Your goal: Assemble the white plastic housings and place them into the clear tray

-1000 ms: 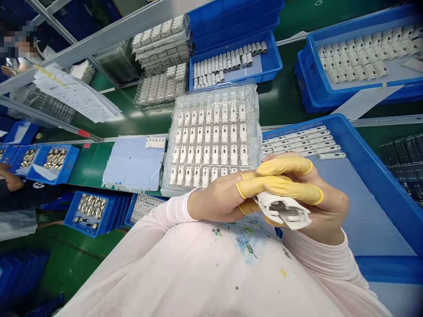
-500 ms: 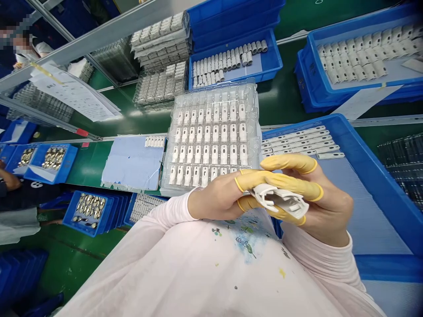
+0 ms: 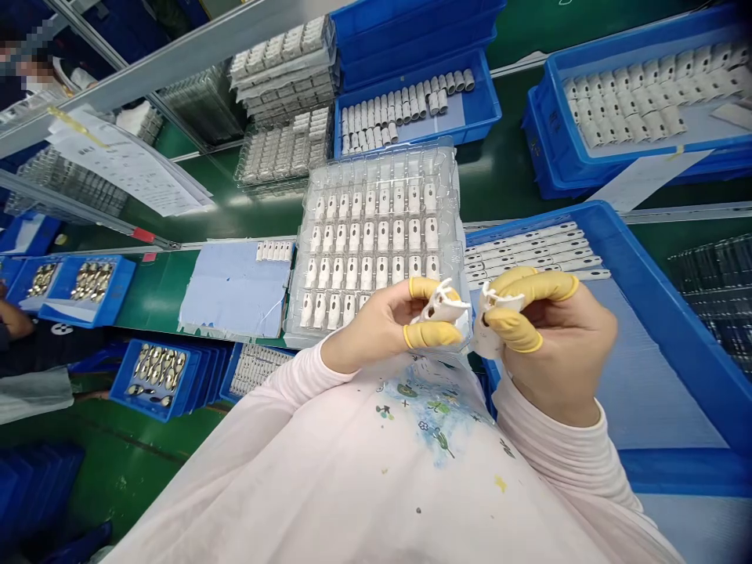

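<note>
Yellow finger cots cover fingertips on both my hands. Between thumb and fingers, my left hand (image 3: 381, 325) pinches a white plastic shell piece (image 3: 442, 305) with a notched end. My right hand (image 3: 555, 333) grips a second white plastic shell piece (image 3: 489, 333), its cut-out edge facing the first. A small gap separates the two pieces. Behind my left hand lies a clear blister tray (image 3: 450, 235) holding rows of white shells, each with a dark oval hole. Right of it, past my right hand, a blue bin (image 3: 663, 290) holds long white pieces.
Blue bins of white shells stand at the back (image 3: 490, 102) and right (image 3: 555, 133). Stacked trays (image 3: 282, 149) rise behind the blister tray. A blue sheet (image 3: 232, 290) lies left, with several small shells. A co-worker's arm (image 3: 15, 319) shows at far left beside bins of metal parts.
My hands have moved apart. Earlier they held the white plastic together at one spot; now each holds a separate piece, the left one shifted leftward and turned.
</note>
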The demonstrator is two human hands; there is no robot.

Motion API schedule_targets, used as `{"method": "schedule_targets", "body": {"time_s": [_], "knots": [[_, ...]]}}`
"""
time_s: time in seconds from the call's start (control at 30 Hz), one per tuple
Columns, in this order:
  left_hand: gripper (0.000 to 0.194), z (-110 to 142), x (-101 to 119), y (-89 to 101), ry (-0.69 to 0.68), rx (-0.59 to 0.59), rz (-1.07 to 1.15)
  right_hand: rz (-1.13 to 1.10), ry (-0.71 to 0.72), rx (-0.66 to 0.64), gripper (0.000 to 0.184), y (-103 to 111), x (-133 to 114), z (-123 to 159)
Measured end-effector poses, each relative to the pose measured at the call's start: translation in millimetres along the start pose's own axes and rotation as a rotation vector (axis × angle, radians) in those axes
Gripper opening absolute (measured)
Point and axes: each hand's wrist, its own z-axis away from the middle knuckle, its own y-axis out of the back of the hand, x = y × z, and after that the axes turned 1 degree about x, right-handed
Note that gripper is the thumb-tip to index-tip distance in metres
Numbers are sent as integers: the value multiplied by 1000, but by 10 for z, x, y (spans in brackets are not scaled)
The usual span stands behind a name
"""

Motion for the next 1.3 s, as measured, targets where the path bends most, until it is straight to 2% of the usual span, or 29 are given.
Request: {"method": "schedule_targets", "body": {"time_s": [0.1,0.23,0.33,0.53,0.7,0.83,1.03,1.17,1.23,1.3], "knots": [[55,19,11,-48,163,-4,183,-66,-124,55,25,-42,-12,23],[57,-6,-2,-56,225,5,284,-110,-268,177,29,-109,-75,-4],[58,-19,-12,-29,260,5,310,-161,-295,206,32,-151,-110,-42],[62,7,-23,18,331,23,319,-258,-345,149,34,-150,-70,-56],[62,8,-32,3,304,27,320,-293,-413,129,41,-135,-53,-47],[59,4,-26,-16,290,34,340,-317,-447,105,39,-139,-77,-32],[58,5,2,-27,288,21,344,-402,-402,-41,25,-130,-93,-2],[60,1,-5,-34,294,51,343,-442,-389,-152,36,-123,-105,1],[61,1,-20,-29,281,65,324,-413,-379,-162,43,-123,-117,2],[60,3,-35,-21,267,73,314,-382,-368,-137,37,-124,-125,7]]}}
